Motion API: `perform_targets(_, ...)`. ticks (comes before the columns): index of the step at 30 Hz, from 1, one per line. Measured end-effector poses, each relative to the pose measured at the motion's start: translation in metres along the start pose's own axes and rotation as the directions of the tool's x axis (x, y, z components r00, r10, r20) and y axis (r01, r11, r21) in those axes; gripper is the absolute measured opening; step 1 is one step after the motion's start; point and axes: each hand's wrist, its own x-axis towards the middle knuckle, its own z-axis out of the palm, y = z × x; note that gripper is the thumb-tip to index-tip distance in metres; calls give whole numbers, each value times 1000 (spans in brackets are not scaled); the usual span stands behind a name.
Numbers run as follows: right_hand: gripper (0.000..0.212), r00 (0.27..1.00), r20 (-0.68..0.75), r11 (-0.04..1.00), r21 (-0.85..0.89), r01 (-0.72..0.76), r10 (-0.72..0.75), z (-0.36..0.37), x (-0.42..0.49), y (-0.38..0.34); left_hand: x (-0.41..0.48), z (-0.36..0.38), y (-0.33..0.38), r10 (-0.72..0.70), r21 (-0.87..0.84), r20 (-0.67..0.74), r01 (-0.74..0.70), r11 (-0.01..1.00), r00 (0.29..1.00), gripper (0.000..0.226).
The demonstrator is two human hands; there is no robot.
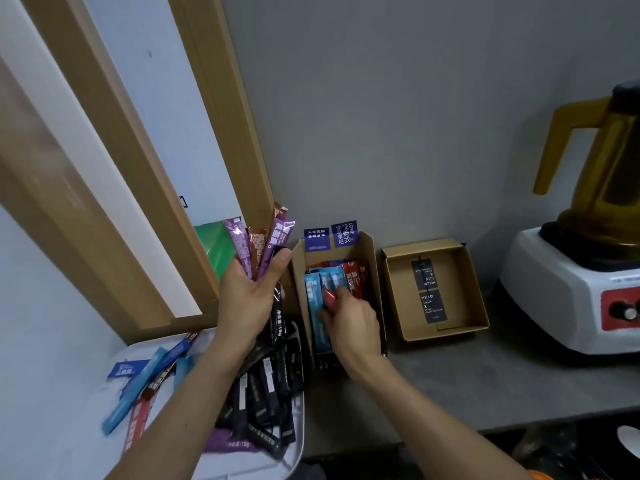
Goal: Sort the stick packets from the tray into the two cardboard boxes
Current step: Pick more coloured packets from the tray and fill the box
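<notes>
My left hand [247,299] grips a fanned bunch of stick packets [258,242], purple, brown and black, held upright above the tray. My right hand [351,318] reaches into the nearer cardboard box [375,268] and pinches a red packet [329,299] over the blue and red packets [320,299] lying inside. The second cardboard box [478,289] stands to the right and holds only black printed cards [427,292]. The white tray [298,441] at lower left carries several black, blue, red and purple packets [266,386].
A blender [581,237] with an amber jug and white base stands at the right on the grey counter [450,382]. A grey wall runs behind the boxes. A wooden frame [221,109] rises on the left, with a green packet [214,244] leaning by it.
</notes>
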Motion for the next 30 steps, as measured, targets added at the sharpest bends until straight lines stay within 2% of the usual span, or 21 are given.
perform_targets(3,44,1000,10,1000,25,-5,5,-1,-1,1,-2,1,-3,-20,-12,14,20,1000,1000,28)
perform_targets(7,34,1000,21,969,247,-28,23,-9,-5,3,-3,4,-3,-50,-22,43,51,998,998,36)
perform_targets(9,31,999,33,944,329,0,-12,-16,-8,1,-1,7,-2,-60,-4,72,60,998,996,37)
perform_targets(11,37,996,49,920,388,53,-78,-26,-14,-2,1,11,-2,-43,31,125,40,999,991,41)
perform_targets(13,43,987,54,867,488,105,-150,-35,-22,-4,1,16,0,-20,84,170,6,996,985,44)
perform_targets(15,40,979,45,776,618,129,-198,-43,-31,-3,0,21,1,-12,120,201,-12,993,979,41)
perform_targets(17,44,976,41,751,646,138,-215,-46,-35,1,0,24,0,-24,120,226,-3,993,974,32)
perform_targets(20,50,983,94,708,704,48,-160,-43,-40,8,3,25,-2,-32,107,233,7,994,972,27)
perform_targets(23,40,993,113,636,769,-62,-39,-41,-46,14,8,22,-2,-23,92,212,3,996,977,31)
perform_targets(27,36,989,147,566,815,-127,10,-48,-51,15,12,17,-3,-10,61,240,-4,998,971,36)
perform_targets(28,34,985,174,532,833,-153,12,-51,-51,13,12,16,-2,-5,47,253,-7,999,967,34)
perform_targets(30,33,950,311,363,886,-289,-2,-56,-50,7,10,13,1,13,-7,278,-12,1000,960,28)
